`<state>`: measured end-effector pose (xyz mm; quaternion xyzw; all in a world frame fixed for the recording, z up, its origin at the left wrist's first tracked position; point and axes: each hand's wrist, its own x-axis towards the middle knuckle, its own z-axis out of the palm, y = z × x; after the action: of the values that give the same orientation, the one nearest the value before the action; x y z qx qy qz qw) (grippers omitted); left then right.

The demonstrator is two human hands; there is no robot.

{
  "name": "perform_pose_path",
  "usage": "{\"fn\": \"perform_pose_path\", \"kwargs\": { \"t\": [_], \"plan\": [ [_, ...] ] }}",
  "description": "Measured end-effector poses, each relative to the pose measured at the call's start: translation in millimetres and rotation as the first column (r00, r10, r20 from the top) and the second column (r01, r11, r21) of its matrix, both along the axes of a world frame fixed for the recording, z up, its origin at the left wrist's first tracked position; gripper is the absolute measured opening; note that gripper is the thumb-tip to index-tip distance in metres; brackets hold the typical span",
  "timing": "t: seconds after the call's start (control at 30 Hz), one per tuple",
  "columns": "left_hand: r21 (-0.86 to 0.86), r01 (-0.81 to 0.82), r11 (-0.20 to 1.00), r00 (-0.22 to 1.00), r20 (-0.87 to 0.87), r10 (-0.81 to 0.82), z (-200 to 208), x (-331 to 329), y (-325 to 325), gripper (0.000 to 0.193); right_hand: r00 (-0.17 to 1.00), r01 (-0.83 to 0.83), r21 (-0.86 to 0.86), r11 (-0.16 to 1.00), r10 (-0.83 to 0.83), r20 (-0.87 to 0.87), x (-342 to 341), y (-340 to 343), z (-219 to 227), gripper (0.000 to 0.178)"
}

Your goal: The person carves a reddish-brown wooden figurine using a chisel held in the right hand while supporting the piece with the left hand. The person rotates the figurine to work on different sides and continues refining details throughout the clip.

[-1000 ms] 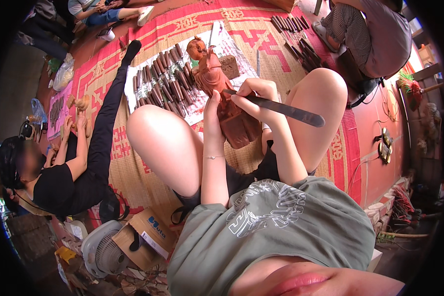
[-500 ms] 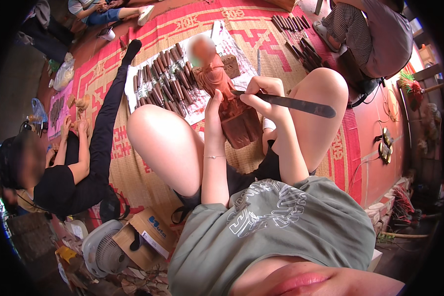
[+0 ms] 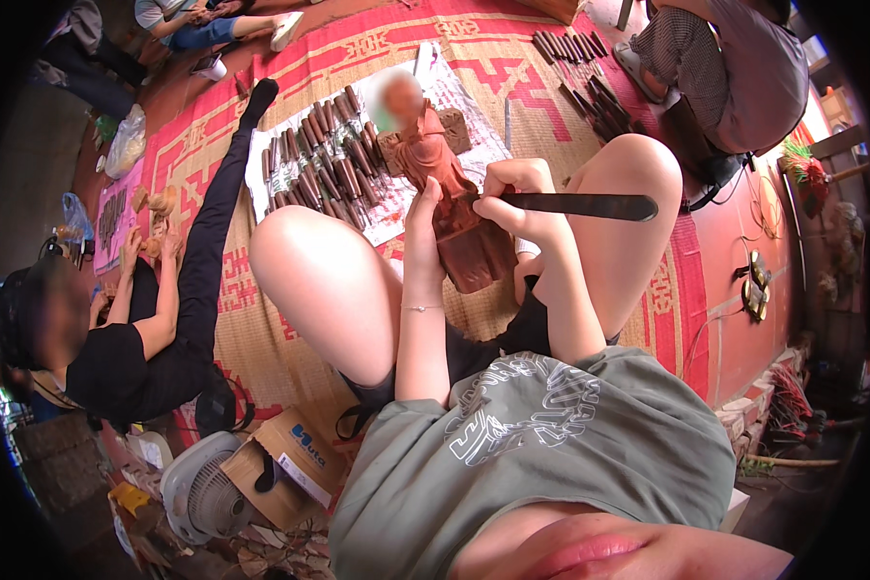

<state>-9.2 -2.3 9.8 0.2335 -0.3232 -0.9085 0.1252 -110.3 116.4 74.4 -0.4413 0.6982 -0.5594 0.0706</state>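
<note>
A reddish-brown carved wooden statue (image 3: 435,166) of a robed figure on a blocky base stands tilted between my bent knees. My left hand (image 3: 423,205) is closed round its left side, thumb up along the robe and the other fingers hidden behind it. In my right hand (image 3: 518,198) is a long flat dark carving tool (image 3: 590,206), pinched between thumb and bent fingers. Its rounded end points right, over my right thigh. The tool's other end is at the statue's lower robe, mostly covered by my fingers.
Many wooden-handled chisels (image 3: 329,159) lie on a white sheet ahead, with more chisels (image 3: 599,106) at far right. At left, a person in black (image 3: 116,362) works on a small pale wooden piece. Behind are a cardboard box (image 3: 295,454) and a fan (image 3: 203,488).
The carving tool has swung from a downward slope to nearly level. My right hand has turned with it, and the statue has shifted slightly right.
</note>
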Motion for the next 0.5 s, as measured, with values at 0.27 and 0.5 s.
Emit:
{"fn": "perform_pose_path", "kwargs": {
  "t": [0.27, 0.5],
  "plan": [
    [0.032, 0.003, 0.999, 1.0, -0.031, -0.002, 5, 2, 1, 0.049, 0.997, -0.064, 0.017, 0.998, 0.065, -0.031, -2, 1, -7, 0.016],
    [0.032, 0.013, 0.999, 1.0, -0.026, -0.013, 7, 0, 2, 0.048, 0.997, 0.012, -0.073, 0.997, -0.018, -0.074, 3, -7, -6, 0.017]
  ]
}}
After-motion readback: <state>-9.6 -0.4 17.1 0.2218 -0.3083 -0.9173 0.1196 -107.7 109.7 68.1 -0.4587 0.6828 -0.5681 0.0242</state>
